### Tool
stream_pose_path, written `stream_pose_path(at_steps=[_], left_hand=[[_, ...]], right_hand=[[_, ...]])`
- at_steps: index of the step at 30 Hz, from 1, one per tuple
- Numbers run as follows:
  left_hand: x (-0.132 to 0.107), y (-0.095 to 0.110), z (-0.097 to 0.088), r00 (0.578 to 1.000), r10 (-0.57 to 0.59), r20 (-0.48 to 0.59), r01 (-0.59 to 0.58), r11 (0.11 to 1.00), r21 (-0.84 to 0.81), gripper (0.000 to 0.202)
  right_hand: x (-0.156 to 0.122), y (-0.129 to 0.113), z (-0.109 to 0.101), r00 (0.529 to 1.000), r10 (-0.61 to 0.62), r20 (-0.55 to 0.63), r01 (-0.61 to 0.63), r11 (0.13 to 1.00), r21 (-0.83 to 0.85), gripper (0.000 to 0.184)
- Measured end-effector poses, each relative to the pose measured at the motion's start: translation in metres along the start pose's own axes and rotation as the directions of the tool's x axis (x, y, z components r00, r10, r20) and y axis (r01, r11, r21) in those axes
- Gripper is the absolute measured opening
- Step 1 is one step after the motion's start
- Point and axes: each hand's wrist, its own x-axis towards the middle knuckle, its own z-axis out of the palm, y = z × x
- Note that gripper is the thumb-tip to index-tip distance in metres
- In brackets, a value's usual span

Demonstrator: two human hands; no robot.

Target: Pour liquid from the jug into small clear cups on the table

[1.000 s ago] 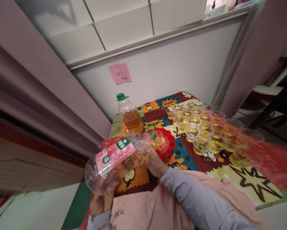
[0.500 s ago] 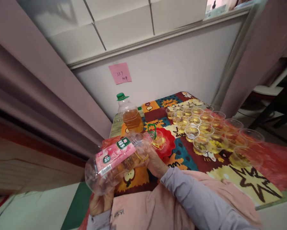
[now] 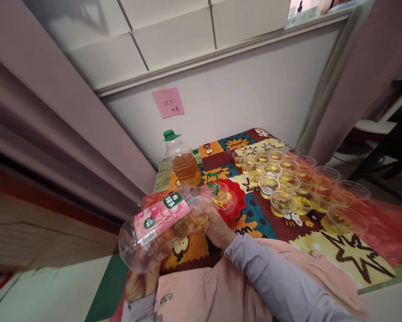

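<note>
A large clear plastic bottle (image 3: 162, 219) with a pink label lies tilted across my two hands, its neck toward the right. Some yellowish liquid shows near its neck. My left hand (image 3: 142, 279) supports its base from below, the fingers partly hidden behind the plastic. Around the neck end is my right hand (image 3: 217, 223), gripping it. The bottle's mouth, with a green ring handle (image 3: 212, 182), is over a clear plastic cup (image 3: 222, 192) on a red scalloped plate (image 3: 240, 203). The cup is partly hidden by the bottle's mouth.
Several clear cups (image 3: 283, 201) holding yellow liquid stand in rows on the patterned tablecloth (image 3: 264, 228) at the right. Behind the tilted bottle stands another bottle (image 3: 186, 167) of amber liquid with a green cap. Red plastic film (image 3: 385, 223) lies at the right edge; the wall is behind.
</note>
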Motion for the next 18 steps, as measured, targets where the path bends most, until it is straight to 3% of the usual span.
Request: stream_pose_path(at_steps=[5, 9, 15, 18], left_hand=[[-0.007, 0.003, 0.024, 0.992, 0.033, -0.119, -0.019, 0.993, 0.114, 0.056], [-0.010, 0.004, 0.030, 0.990, 0.050, -0.134, -0.024, 0.983, 0.184, 0.057], [-0.011, 0.006, 0.038, 0.989, 0.049, -0.138, -0.026, 0.986, 0.162, 0.051], [-0.009, 0.004, 0.051, 0.981, 0.144, -0.128, -0.119, 0.974, 0.191, 0.046]], right_hand=[[0.000, -0.001, 0.000, 1.000, 0.003, 0.001, -0.003, 1.000, -0.006, 0.075], [0.000, -0.001, 0.000, 1.000, 0.007, -0.013, -0.008, 1.000, -0.020, 0.070], [0.001, -0.002, 0.000, 0.999, 0.004, -0.038, -0.006, 0.999, -0.033, 0.076], [0.001, -0.003, 0.001, 0.998, -0.006, -0.055, 0.003, 0.998, -0.070, 0.077]])
